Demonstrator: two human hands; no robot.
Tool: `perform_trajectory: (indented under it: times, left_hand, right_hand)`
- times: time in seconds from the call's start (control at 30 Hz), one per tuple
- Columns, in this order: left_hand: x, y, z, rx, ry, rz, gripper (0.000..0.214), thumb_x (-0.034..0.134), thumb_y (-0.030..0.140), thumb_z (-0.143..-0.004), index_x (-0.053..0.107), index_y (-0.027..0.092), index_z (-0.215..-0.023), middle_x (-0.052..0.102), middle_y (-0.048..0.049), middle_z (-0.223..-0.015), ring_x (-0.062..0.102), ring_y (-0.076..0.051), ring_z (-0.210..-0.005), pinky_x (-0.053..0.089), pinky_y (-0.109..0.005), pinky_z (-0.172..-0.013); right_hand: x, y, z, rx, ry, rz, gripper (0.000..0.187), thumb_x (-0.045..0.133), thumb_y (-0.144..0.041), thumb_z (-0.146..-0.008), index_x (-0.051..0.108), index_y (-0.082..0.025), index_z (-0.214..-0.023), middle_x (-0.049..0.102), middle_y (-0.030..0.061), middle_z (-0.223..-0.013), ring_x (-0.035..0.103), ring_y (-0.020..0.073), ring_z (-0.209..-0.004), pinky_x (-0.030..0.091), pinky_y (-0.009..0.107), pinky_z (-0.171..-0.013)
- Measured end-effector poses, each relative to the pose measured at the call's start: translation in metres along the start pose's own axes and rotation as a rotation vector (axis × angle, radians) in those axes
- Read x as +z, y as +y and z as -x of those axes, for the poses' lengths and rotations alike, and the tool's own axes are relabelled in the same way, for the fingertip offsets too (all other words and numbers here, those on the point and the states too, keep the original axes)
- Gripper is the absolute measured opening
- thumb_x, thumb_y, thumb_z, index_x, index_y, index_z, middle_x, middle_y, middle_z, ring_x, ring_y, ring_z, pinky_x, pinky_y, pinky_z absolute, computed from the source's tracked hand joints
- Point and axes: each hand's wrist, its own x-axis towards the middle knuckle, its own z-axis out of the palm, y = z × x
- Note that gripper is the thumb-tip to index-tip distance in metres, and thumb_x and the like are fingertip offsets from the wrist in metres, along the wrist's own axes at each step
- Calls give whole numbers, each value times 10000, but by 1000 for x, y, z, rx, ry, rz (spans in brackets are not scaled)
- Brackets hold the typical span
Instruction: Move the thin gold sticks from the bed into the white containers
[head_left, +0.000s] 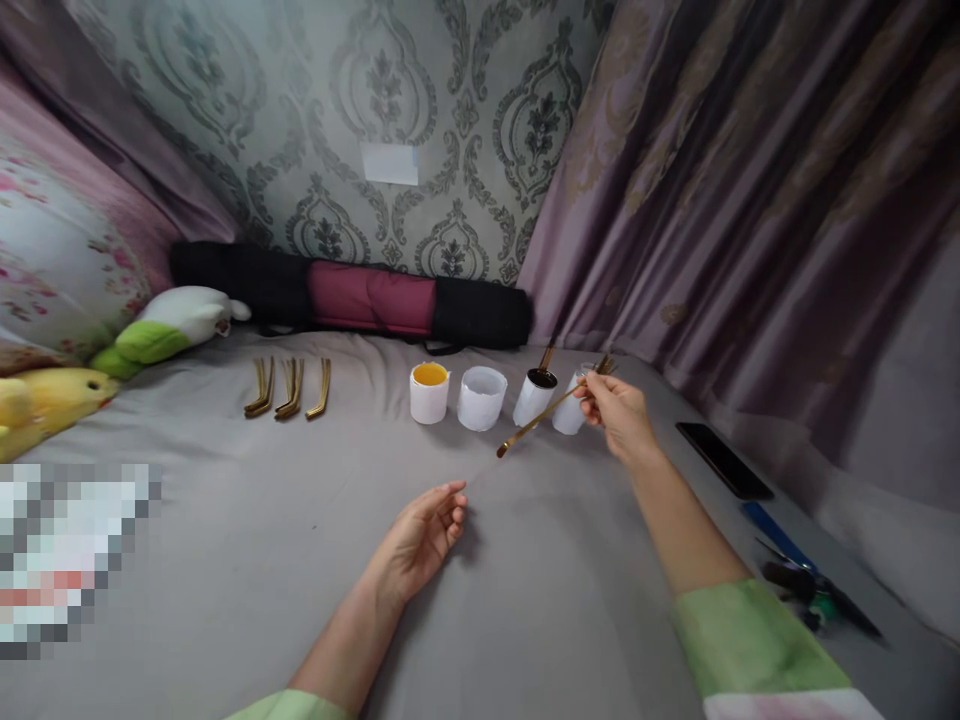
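Observation:
My right hand [615, 405] pinches the upper end of a thin gold-brown stick [544, 420], just in front of the white containers at the right. The stick slants down to the left and has a thicker, darker tip. My left hand [426, 535] hovers low over the grey sheet, palm turned inward, fingers loosely curled and apart, with nothing visible in it. A white container with dark contents [531, 398] holds several thin sticks. Another white container [568, 415], partly behind my right hand, also has sticks showing at its top.
A white cup with yellow inside [429, 400] and a wider white cup [481, 402] stand left of them. Several bent gold-brown sticks [289, 390] lie in groups farther left. A phone [724, 460] and dark tools [814, 590] lie right. A black-and-maroon bag [371, 298] lines the wall.

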Motion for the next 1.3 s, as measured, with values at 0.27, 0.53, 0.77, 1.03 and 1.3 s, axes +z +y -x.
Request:
perform_trajectory:
  times: [0.27,0.53,0.77,1.03,1.3]
  left_hand:
    - [-1,2,0,-23,-1,35,218,553,173,-724,545,110,-932,534,-26,-738,492,-57,-568,417,-166,-491]
    - [1,3,1,-29,9,44,200,541,167,-734,540,112,-926,537,-25,-727,498,-56,-562,419,-167,-487]
    - [2,3,0,-31,5,44,196,535,156,-738,541,109,-927,539,-17,-716,503,-52,-556,420,-164,-482]
    - [2,3,1,-30,10,54,177,528,153,-742,552,107,-912,548,-30,-716,510,-56,-552,428,-165,-481]
    - [2,3,1,-30,5,53,183,532,156,-742,548,106,-918,546,-25,-713,506,-50,-551,427,-161,-482]
  right_hand:
    - [-16,-25,-19,-106,146,61,266,578,-404,-671,564,-138,-675,579,15,-591,425,31,-362,221,134,-267]
    - [-22,-49,-34,-204,289,133,225,529,-362,-717,552,-146,-656,583,23,-584,413,36,-334,212,144,-255]
    - [-22,-58,-41,-283,379,208,230,500,-358,-734,551,-150,-649,596,34,-588,408,44,-321,231,161,-261]
    - [-23,-50,-59,-427,386,369,253,453,-366,-757,576,-152,-703,619,43,-620,453,55,-354,304,168,-313]
    - [-15,-51,-70,-481,379,481,280,433,-360,-774,593,-135,-725,625,40,-620,461,55,-352,355,183,-354]
